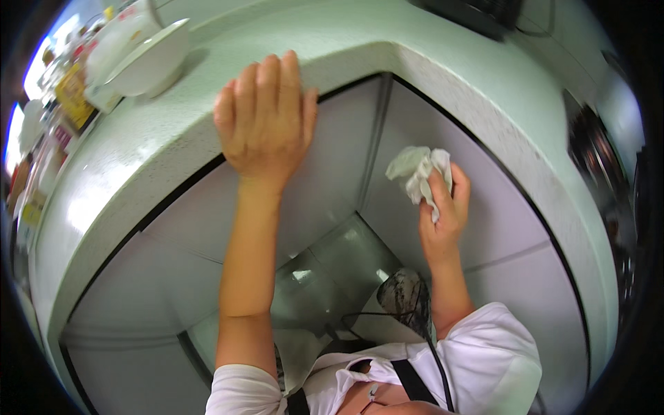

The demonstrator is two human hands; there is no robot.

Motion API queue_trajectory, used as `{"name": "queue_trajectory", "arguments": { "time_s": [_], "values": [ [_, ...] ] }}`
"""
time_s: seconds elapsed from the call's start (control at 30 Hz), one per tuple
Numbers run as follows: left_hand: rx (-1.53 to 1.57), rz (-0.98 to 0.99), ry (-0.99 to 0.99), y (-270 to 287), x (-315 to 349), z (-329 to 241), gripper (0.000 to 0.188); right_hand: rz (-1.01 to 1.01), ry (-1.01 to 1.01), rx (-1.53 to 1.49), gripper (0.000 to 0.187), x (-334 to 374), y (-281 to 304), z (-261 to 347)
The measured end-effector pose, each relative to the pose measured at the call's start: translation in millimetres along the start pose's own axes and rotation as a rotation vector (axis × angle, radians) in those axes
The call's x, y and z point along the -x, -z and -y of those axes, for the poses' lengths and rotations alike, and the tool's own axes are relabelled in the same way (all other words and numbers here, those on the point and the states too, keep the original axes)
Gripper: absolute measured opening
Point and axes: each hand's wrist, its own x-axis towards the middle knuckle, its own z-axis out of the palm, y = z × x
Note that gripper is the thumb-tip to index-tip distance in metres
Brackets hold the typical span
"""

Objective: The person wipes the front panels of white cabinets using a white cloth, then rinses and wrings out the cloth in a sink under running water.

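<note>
My left hand lies over the edge of the pale green countertop, back of the hand up. Its fingers are stretched out, and nothing shows in it. Lower and to the right, my right hand pinches a crumpled white tissue between thumb and fingers. That tissue is bunched up, in front of the light lilac cabinet door below the counter. It looks close to the door, but I cannot tell whether it touches.
White bowls stand on the counter at the left, beside bottles and a yellow package. A black appliance sits at the back right. Dark pans are at the far right. A black cable hangs before my body.
</note>
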Motion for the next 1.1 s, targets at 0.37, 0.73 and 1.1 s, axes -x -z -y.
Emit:
{"name": "queue_trajectory", "arguments": {
  "time_s": [0.37,0.73,1.1],
  "values": [
    [0.046,0.136,0.029,-6.5,-1.1,12.9,0.040,-0.210,0.061,0.640,0.045,30.7,86.2,4.3],
    [-0.002,0.150,0.045,-6.8,3.6,24.4,0.038,-0.144,0.288,1.019,0.036,-4.2,92.6,-34.8],
    [0.063,0.060,0.034,-8.0,0.4,24.3,0.033,-0.110,0.299,0.780,0.025,-60.9,-42.6,-37.9]
  ]
}}
